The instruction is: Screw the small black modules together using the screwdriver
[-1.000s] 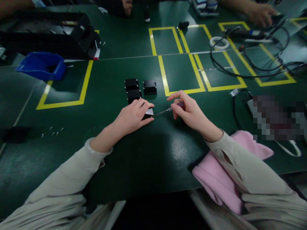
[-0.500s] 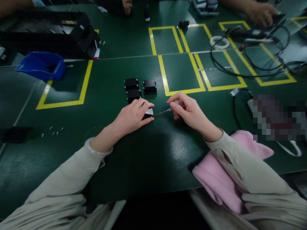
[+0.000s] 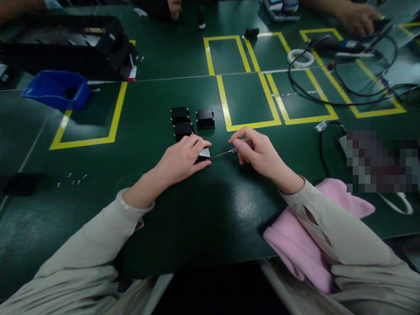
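My left hand (image 3: 182, 159) is closed over a small black box (image 3: 204, 153) with a pale top face, pressing it to the table; most of the box is hidden under the fingers. In my right hand (image 3: 254, 148) is a thin screwdriver (image 3: 226, 153), gripped by its handle. Its tip meets the near right corner of the box, where a screw seems to sit, though that is too small to be sure. Just beyond the left hand lie similar black boxes: one (image 3: 180, 114), a second (image 3: 183, 130) against it, and a third (image 3: 205, 118) apart on the right.
Several loose screws (image 3: 74, 181) lie at left, near a dark flat piece (image 3: 22, 183). A blue bin (image 3: 57, 89) and a black rack (image 3: 65, 48) stand behind them. On the right are a pink cloth (image 3: 302, 245), a tape ring (image 3: 300, 58) and cables. Other people's hands (image 3: 359, 19) show at the far side.
Almost nothing differs. Both hands, the screwdriver and the box stay in place.
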The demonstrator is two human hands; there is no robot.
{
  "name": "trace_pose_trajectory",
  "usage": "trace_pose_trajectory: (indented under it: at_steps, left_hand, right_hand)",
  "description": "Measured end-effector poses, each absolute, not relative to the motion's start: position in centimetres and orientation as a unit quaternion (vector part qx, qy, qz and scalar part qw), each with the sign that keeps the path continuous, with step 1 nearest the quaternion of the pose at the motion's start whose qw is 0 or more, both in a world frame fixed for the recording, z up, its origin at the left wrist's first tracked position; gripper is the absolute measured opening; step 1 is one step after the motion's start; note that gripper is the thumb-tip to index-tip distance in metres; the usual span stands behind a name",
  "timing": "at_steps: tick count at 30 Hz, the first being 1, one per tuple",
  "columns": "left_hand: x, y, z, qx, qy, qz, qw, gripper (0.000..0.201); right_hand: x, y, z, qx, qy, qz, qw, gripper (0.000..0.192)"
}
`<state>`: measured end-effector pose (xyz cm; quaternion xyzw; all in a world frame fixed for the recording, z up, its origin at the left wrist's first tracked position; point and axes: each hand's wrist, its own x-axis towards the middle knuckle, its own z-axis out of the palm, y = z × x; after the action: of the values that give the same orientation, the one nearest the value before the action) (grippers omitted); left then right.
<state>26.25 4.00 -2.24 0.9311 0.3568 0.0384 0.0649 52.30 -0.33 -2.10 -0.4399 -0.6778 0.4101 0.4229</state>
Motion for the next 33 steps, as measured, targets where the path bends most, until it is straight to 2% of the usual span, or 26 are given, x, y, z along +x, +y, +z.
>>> trace_pose_trajectory:
  at_steps: [2,5,9,16,21,26,29,33]
  left_hand:
    - [26.25,4.0,-2.23,0.931,0.358,0.039,0.068,0.048]
    - [26.27,3.97,-2.16,0.929,0.36,0.038,0.072,0.048]
    - [26.27,3.95,-2.12,0.93,0.358,0.035,0.072,0.049]
    - [26.31,3.99,-2.22,0.931,0.358,0.033,0.062,0.048]
    - [26.25,3.98,-2.21,0.931,0.357,0.035,0.062,0.048]
    - [26.23,4.0,-2.24,0.931,0.356,0.039,0.067,0.047]
    - [26.26,4.02,-2.25,0.931,0.357,0.037,0.069,0.049]
    - [26.29,4.0,-2.18,0.93,0.358,0.037,0.069,0.048]
  right_hand:
    - [52.31,-0.33,-2.11,-0.441,-0.679,0.413,0.417,0.015]
    - [52.26,-0.4,-2.35,-0.434,-0.681,0.399,0.434,0.007]
    - [52.18,-0.42,-2.55,-0.426,-0.687,0.374,0.454,0.012]
    - [52.14,-0.44,-2.3,-0.439,-0.678,0.401,0.434,0.005]
    - [52.17,-0.43,-2.27,-0.432,-0.683,0.38,0.451,0.01]
    - [52.32,-0.33,-2.09,-0.441,-0.683,0.412,0.411,0.014]
    - [52.3,-0.38,-2.17,-0.432,-0.687,0.397,0.428,0.005]
    - [52.26,-0.44,-2.18,-0.428,-0.69,0.385,0.438,0.008]
